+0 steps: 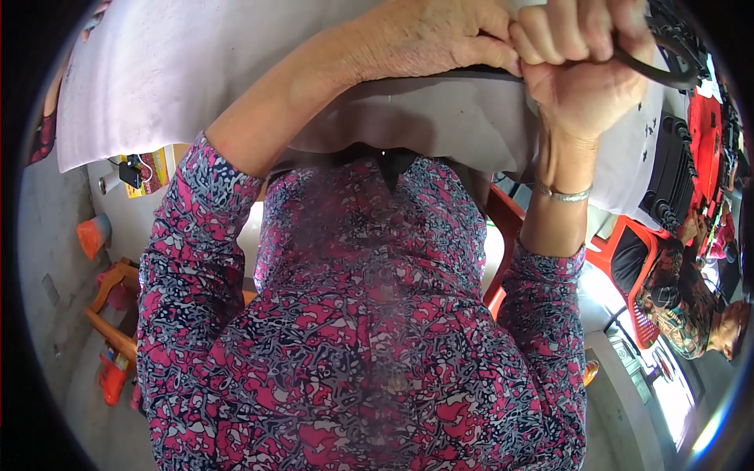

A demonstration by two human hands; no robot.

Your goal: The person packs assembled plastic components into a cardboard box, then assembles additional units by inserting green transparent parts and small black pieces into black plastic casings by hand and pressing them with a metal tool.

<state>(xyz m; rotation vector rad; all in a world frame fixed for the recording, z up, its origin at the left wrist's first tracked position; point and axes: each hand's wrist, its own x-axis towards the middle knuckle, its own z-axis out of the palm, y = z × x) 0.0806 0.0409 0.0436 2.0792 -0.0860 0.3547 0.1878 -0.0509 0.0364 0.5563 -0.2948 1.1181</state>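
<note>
My left hand (440,35) is closed at the top of the view, its thumb and fingers pinched together right beside my right hand. My right hand (585,67) makes a fist around a dark, bendy strip (674,77), which curves out in a loop on its right side. A thin black length runs under my left hand toward the right wrist; it looks like the same strip, though my fingers hide the join. Both hands are over a pale cloth (157,78) spread on the table. What exactly the strip is, I cannot make out.
Small black bits (649,127) lie on the cloth at the right. Beyond are black coiled pieces (667,169), a red plastic chair (628,251) and another person (679,302). At left stand a wooden chair (114,314) and a dark small device (130,174).
</note>
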